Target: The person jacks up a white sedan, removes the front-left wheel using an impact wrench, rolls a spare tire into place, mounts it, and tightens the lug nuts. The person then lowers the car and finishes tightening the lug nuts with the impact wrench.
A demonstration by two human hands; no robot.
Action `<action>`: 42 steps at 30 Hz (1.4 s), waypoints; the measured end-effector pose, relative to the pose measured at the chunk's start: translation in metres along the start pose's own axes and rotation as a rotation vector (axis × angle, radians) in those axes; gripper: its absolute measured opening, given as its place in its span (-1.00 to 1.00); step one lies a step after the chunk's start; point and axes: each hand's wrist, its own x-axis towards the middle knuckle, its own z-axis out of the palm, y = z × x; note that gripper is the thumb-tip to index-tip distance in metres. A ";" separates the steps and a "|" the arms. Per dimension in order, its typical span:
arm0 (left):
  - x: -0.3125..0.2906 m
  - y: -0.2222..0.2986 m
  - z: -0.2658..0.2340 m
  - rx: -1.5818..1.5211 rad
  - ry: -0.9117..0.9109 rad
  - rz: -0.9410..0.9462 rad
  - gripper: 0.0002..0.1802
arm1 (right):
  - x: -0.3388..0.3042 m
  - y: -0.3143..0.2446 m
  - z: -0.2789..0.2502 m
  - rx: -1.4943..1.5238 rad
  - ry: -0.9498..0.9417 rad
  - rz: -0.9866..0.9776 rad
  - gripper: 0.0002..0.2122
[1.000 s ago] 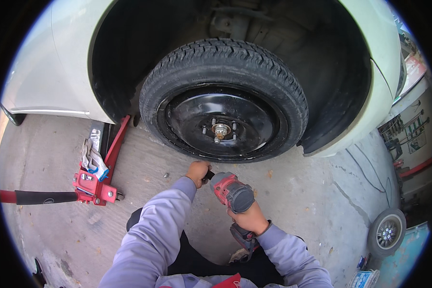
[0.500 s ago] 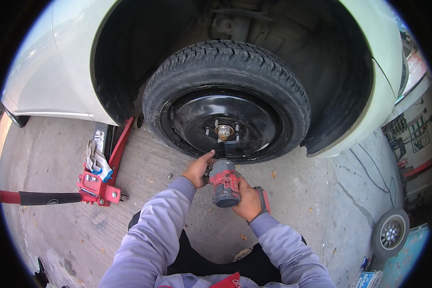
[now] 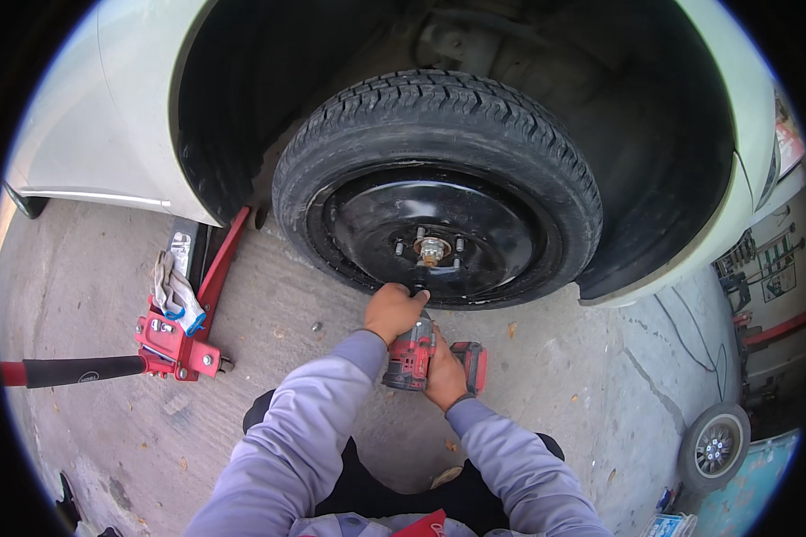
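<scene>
A black steel wheel with its tyre (image 3: 439,134) stands upright in the wheel arch of a pale car. Bare studs surround the rusty hub centre (image 3: 431,251). My right hand (image 3: 446,371) is wrapped around the handle of a red and grey cordless impact wrench (image 3: 409,356), its battery sticking out to the right. My left hand (image 3: 394,311) is closed around the dark socket (image 3: 419,288) at the tool's front end, just below the hub. Whether a nut sits in the socket or my left fingers is hidden.
A red floor jack (image 3: 179,345) reaches under the car at the left, with work gloves (image 3: 177,294) draped over it. Its padded handle (image 3: 85,370) extends left. Another wheel (image 3: 715,446) lies at the right, near cables (image 3: 690,349). Concrete (image 3: 269,358) spreads below.
My left hand has moved from beside the wrench body up to its socket. The wrench has tilted, and its battery now shows more. The whole view has shifted slightly.
</scene>
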 end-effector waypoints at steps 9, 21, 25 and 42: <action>0.016 -0.002 -0.004 -0.391 -0.058 -0.062 -0.48 | 0.005 -0.011 0.012 0.208 0.082 0.002 -0.20; 0.024 -0.013 0.001 -0.838 -0.183 -0.174 -0.70 | 0.000 0.003 0.021 0.005 -0.018 0.027 -0.19; 0.026 -0.017 0.004 -0.850 -0.127 -0.147 -0.70 | 0.007 -0.003 0.008 -0.017 -0.052 0.031 -0.24; 0.036 -0.050 0.026 -0.953 -0.165 -0.357 -0.67 | -0.027 -0.039 -0.042 0.166 -0.127 0.042 -0.19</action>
